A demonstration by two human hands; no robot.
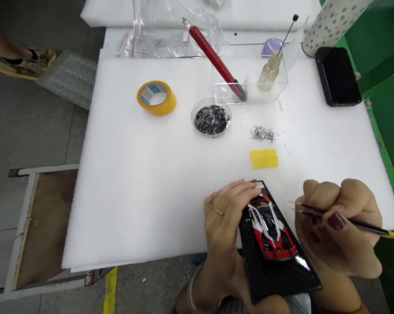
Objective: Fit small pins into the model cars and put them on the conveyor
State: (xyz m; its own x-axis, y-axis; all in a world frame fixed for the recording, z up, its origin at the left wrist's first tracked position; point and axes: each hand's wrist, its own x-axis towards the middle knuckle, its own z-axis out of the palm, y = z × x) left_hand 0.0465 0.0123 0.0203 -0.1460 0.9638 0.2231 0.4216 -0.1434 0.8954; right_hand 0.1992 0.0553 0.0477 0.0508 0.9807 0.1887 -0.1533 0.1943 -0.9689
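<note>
A red, white and black model car [275,235] sits on a black rectangular base [282,279]. My left hand [227,222] is closed round the left side of this base and tilts it above the table's front edge; some fingers lie beside the car's front. To the right of the base, my right hand [342,226] pinches a fine paintbrush [363,225] with a dark handle and a yellow rear part. Its thin end looks doubled and blurred, pointing left towards the car without touching it. Beyond the hands lies a yellow tape piece [264,159], with tiny black slivers [262,134] behind it.
A clear round dish [210,118] holds many black slivers. Left of it lies a yellow tape roll [156,98]. A red utility knife [216,56] leans on a clear box [251,93] with a small glass bottle [270,72]. A black phone [338,76] lies back right.
</note>
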